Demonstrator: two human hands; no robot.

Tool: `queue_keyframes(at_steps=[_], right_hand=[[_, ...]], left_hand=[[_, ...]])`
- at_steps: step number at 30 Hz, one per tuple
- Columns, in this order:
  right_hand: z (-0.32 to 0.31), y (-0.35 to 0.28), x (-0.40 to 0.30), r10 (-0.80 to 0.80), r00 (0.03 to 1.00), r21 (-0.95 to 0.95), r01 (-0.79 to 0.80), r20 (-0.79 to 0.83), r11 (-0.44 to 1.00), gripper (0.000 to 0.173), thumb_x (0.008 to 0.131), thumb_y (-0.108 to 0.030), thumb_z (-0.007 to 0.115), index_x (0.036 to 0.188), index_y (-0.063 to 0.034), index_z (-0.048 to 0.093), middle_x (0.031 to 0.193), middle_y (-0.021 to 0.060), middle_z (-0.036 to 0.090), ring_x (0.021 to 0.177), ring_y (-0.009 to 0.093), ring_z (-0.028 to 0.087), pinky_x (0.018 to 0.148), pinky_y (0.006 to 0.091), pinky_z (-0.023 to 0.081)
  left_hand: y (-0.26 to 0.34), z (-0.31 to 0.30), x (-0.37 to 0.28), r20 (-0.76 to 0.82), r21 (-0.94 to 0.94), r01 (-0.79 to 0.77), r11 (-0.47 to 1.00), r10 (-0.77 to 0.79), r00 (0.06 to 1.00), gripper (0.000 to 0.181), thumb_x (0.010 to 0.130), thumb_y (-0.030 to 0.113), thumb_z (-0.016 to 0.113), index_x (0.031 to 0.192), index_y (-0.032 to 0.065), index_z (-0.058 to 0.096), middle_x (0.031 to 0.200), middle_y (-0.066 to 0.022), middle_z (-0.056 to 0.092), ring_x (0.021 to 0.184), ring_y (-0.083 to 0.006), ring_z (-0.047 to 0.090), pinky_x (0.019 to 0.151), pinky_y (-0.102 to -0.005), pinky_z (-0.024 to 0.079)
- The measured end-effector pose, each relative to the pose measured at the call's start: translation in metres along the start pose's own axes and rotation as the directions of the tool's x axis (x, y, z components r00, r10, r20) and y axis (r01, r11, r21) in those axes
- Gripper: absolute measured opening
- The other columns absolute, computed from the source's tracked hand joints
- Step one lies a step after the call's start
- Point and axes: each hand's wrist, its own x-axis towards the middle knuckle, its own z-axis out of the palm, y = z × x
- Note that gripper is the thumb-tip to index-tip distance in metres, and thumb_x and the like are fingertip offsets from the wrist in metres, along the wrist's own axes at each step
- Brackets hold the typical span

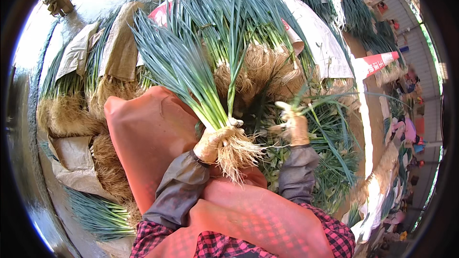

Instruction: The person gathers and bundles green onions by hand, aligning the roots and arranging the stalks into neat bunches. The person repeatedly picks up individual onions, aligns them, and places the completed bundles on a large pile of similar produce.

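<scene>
My left hand (211, 143) grips a bunch of green garlic (211, 109) low on its pale stems, above the orange apron (154, 122) on my lap. The bunch's roots (238, 154) hang beside the fingers, and its leaves fan up and to the left. To the right, my right hand (298, 127) is blurred. Its fingers are closed around a few loose green leaves (324, 98), which trail off to the right. Below that hand lies a heap of loose leaves (333, 165).
A large stack of rooted green garlic (265, 53) stands ahead. Sack-wrapped bundles (75, 89) lie to the left, with another bundle (100, 215) at lower left. White sacking (315, 39) covers plants at right. Several people are in the far right background.
</scene>
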Motion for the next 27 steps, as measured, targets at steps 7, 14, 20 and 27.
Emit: queue_keyframes(at_steps=[7,14,20,27], right_hand=[[0.146,-0.015,-0.001,0.192,0.924,-0.194,-0.132,0.330,0.972,0.041,0.087,-0.044,0.074,0.089,-0.0037,0.070,0.064,-0.0031,0.055,0.051,0.007,0.047,0.046,0.0238,0.037],[0.099,-0.017,-0.035,-0.004,0.969,-0.022,0.010,0.246,1.000,0.025,0.098,-0.027,0.060,0.096,-0.0057,0.071,0.080,0.0022,0.069,0.054,0.004,0.047,0.046,0.0198,0.039],[-0.075,0.012,-0.032,-0.334,0.781,-0.692,-0.167,-0.527,0.702,0.068,0.089,-0.049,0.067,0.130,0.0033,0.052,0.122,0.0211,0.063,0.099,0.032,0.065,0.085,0.0409,0.051],[0.061,-0.006,-0.044,0.009,0.929,0.133,-0.063,0.370,0.989,0.062,0.098,-0.044,0.057,0.136,0.0045,0.050,0.119,0.0122,0.060,0.109,0.021,0.059,0.098,0.0373,0.045]], left_hand=[[-0.013,-0.002,-0.002,-0.141,0.400,0.001,0.916,0.060,0.988,0.029,0.084,0.007,0.072,0.112,-0.0008,0.065,0.094,-0.0042,0.066,0.080,-0.0126,0.062,0.072,-0.0262,0.050],[-0.001,-0.008,0.000,-0.185,0.257,0.033,0.966,0.015,0.983,0.035,0.083,0.007,0.067,0.117,0.0000,0.064,0.093,-0.0016,0.065,0.073,-0.0074,0.056,0.062,-0.0211,0.043],[0.011,0.006,-0.007,0.103,-0.259,0.043,0.965,-0.016,0.995,0.035,0.084,0.008,0.063,0.118,0.0016,0.058,0.135,-0.0146,0.051,0.113,-0.0237,0.055,0.099,-0.0432,0.049],[0.011,0.005,-0.009,0.213,-0.391,0.104,0.915,-0.019,0.977,0.028,0.086,0.009,0.062,0.112,0.0012,0.056,0.122,-0.0179,0.058,0.111,-0.0297,0.060,0.096,-0.0471,0.052]])
